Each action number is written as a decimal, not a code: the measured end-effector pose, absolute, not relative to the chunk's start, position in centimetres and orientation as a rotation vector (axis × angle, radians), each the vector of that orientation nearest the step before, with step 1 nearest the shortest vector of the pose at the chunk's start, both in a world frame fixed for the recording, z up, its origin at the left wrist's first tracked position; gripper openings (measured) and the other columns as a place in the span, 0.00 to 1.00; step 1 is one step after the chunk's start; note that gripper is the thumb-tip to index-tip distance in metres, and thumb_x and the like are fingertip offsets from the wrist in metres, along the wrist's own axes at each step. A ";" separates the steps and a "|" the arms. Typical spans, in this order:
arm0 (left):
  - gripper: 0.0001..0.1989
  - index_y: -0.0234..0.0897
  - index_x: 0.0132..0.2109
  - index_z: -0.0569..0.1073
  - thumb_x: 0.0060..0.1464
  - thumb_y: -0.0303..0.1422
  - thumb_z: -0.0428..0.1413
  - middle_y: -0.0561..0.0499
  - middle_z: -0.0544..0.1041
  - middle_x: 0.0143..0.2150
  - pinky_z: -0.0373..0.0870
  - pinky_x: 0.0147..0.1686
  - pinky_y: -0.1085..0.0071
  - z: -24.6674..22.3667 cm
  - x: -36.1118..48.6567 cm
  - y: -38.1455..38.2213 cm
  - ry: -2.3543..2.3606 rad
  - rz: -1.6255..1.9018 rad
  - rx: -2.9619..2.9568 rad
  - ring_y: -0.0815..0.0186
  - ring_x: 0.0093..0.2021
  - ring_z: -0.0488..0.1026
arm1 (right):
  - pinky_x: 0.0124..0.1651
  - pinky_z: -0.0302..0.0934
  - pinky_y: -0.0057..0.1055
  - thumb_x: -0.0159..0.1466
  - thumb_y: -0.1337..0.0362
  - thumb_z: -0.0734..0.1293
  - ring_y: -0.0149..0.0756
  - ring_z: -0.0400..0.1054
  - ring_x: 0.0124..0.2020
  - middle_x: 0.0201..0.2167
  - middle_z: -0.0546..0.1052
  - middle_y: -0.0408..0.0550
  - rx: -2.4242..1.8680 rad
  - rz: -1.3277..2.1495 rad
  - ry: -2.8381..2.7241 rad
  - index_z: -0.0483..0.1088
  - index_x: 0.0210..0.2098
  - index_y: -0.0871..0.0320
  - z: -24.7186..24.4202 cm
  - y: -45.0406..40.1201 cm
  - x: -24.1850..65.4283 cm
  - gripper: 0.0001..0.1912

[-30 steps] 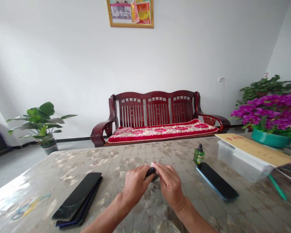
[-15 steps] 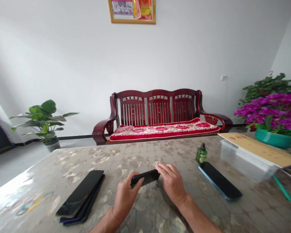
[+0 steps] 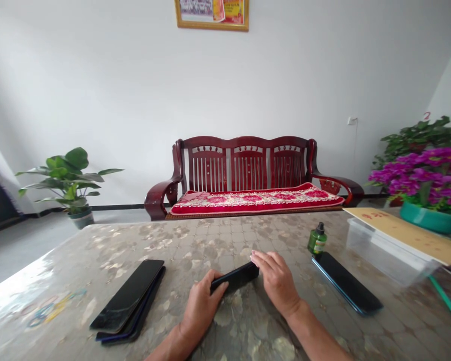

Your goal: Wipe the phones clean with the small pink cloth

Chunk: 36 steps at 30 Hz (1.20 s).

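Observation:
A black phone [image 3: 237, 278] is held tilted above the patterned table [image 3: 195, 240]. My left hand [image 3: 203, 301] is closed round its left end, with the thumb on the near face. At the phone's right end, the fingers of my right hand [image 3: 276, 278] are pressed together against the upper corner. To the left lies a stack of dark phones [image 3: 130, 296], slightly fanned out. Another phone [image 3: 346, 283] with a blue edge lies to the right, its dark screen up. Just behind it stands a small green bottle [image 3: 317, 239] with a black cap.
A clear plastic box [image 3: 387, 255] with a tan folder [image 3: 409, 233] on top stands at the right, near purple flowers [image 3: 428, 175] and a green pen [image 3: 444, 296]. Coloured rubber bands [image 3: 50, 311] lie at the left. A wooden bench [image 3: 248, 165] stands beyond the table.
The view has shifted slightly. Both hands and the held phone appear a little further right, and the phone's near face shows at a slightly different tilt. The grip looks the same.

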<state>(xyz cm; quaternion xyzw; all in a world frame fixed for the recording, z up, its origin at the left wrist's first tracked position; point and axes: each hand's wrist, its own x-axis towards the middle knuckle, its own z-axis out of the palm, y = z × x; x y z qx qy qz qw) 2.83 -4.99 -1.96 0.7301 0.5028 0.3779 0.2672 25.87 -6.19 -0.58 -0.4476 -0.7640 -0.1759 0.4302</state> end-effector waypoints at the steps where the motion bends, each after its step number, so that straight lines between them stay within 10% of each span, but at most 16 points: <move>1: 0.09 0.41 0.36 0.72 0.58 0.39 0.52 0.56 0.77 0.29 0.66 0.32 0.73 -2.0 2.8 -4.9 1.357 1.017 1.974 0.62 0.31 0.75 | 0.49 0.68 0.41 0.70 0.72 0.58 0.40 0.71 0.45 0.48 0.78 0.48 -1.123 -0.446 -1.900 0.73 0.53 0.52 -0.6 -6.1 26.0 0.18; 36: 0.07 0.40 0.37 0.70 0.58 0.37 0.52 0.54 0.76 0.30 0.64 0.33 0.71 -1.5 2.6 -2.7 1.322 0.945 2.064 0.61 0.33 0.74 | 0.46 0.68 0.36 0.66 0.71 0.57 0.39 0.72 0.41 0.41 0.80 0.49 -1.327 -0.136 -1.601 0.76 0.50 0.52 -2.5 -5.3 26.5 0.20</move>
